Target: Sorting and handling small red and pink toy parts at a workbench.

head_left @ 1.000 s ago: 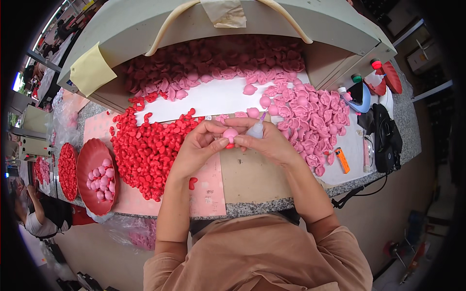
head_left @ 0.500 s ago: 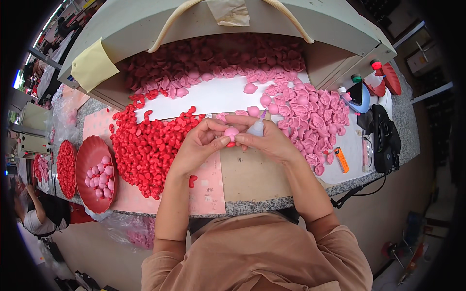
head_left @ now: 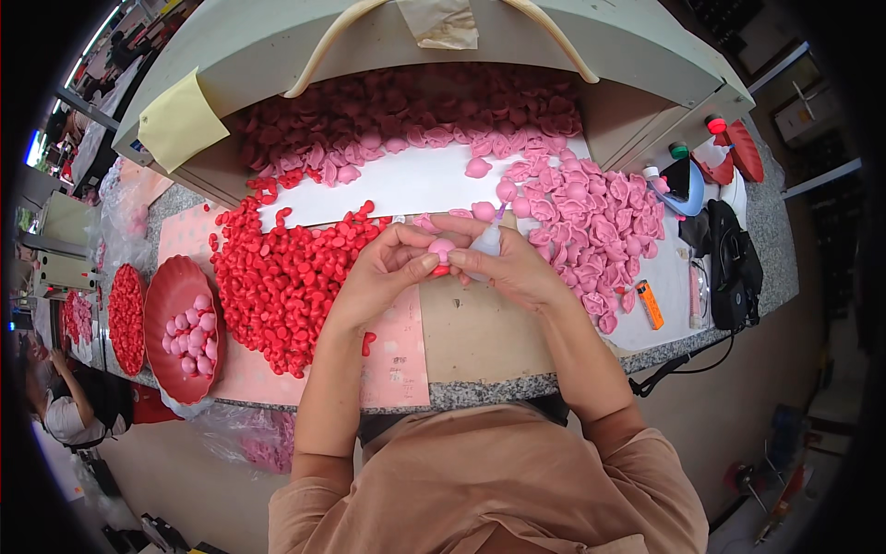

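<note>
In front of my chest, my left hand (head_left: 383, 274) pinches a small pink ball-shaped piece (head_left: 441, 247) between thumb and fingers. A red piece (head_left: 442, 271) sits directly against its underside. My right hand (head_left: 519, 277) is closed around a small translucent squeeze bottle (head_left: 487, 242), its thin purple tip pointing up and away from me. The right thumb and fingertips also meet the red piece. To the left of my hands spreads a heap of glossy red pieces (head_left: 281, 286); pink petal-shaped pieces (head_left: 595, 217) are piled to the right.
A grey hooded box (head_left: 637, 55) arches over more pink pieces at the back. On the left stand a red scalloped dish (head_left: 175, 369) of pink balls and a dish of red pieces (head_left: 125, 319). An orange lighter (head_left: 650, 305) and black bag (head_left: 734, 263) lie right. Another person (head_left: 78, 406) works far left.
Both hands keep nearly the same place and grip. The right thumb and the bottle have shifted very slightly; the pink and red pieces stay together between my fingers.
</note>
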`<state>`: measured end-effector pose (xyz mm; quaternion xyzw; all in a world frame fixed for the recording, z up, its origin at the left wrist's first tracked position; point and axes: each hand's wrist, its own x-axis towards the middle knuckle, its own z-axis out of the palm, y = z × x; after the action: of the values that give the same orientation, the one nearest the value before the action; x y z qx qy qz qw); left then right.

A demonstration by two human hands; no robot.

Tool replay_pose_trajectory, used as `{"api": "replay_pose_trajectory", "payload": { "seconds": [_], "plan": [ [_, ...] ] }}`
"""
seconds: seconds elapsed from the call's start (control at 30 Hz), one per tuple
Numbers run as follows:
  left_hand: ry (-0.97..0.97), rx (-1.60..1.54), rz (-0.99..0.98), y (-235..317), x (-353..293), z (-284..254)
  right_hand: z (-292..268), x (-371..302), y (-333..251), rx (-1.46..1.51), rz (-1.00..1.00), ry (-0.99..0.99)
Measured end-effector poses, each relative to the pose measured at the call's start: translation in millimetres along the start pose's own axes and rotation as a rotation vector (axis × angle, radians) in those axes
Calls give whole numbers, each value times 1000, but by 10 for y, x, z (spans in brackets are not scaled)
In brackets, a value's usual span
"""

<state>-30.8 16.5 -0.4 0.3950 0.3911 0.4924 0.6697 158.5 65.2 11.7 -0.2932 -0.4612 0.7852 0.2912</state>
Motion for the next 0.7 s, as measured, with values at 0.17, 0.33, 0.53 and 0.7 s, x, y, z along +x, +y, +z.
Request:
{"api": "replay_pose_trajectory", "payload": {
  "seconds": [0.17,0.33,0.53,0.7],
  "plan": [
    [-2,-1,8,-11,4,-4,-3,-3,6,26,-10,-15],
    [-7,-6,6,-12,7,2,-50,3,35,4,16,-55],
    [47,-5,-14,-23,17,32,-39,19,97,58,-8,-7],
    [110,-59,-69,-40,40,55,-13,9,88,-244,-126,139]
  ]
}}
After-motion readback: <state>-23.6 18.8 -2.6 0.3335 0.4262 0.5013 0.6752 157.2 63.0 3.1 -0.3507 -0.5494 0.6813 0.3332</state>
